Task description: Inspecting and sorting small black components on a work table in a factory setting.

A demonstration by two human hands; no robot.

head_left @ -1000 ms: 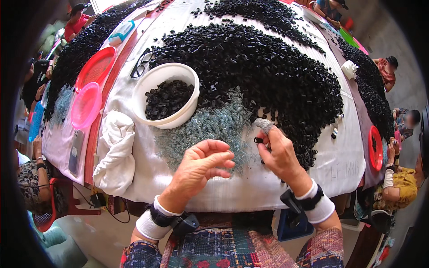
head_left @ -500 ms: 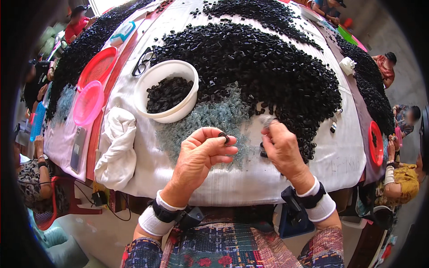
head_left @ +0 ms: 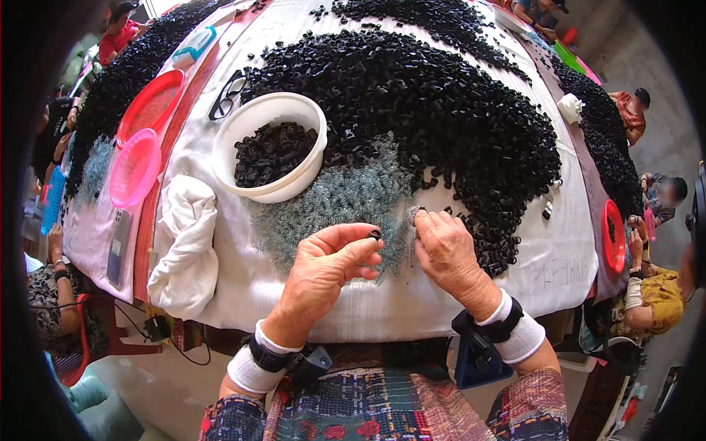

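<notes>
A small black plastic piece (head_left: 375, 235) is pinched between the thumb and index finger of my left hand (head_left: 323, 268). My right hand (head_left: 450, 248) is closed, fingertips pressed on a small greyish clump (head_left: 413, 214) whose kind I cannot make out. Both hands hover over the near edge of a heap of tiny see-through grey-blue pieces (head_left: 342, 198). Behind it spreads a large pile of black plastic pieces (head_left: 412, 95), partly scattered beside my right hand. A white round tub (head_left: 220, 158), partly filled with black pieces, stands on the left of the heap.
A white cloth (head_left: 184, 250) lies crumpled on the left, near a phone (head_left: 118, 239), a pink basket (head_left: 134, 169) and a red tray (head_left: 151, 109). Black-framed glasses (head_left: 228, 95) lie behind the tub. Several people work along both sides, with a red bowl (head_left: 612, 235) at the right.
My right hand has moved left and slightly nearer to me, bringing its fingertips closer to my left hand. My left hand has dipped slightly, still pinching the black piece.
</notes>
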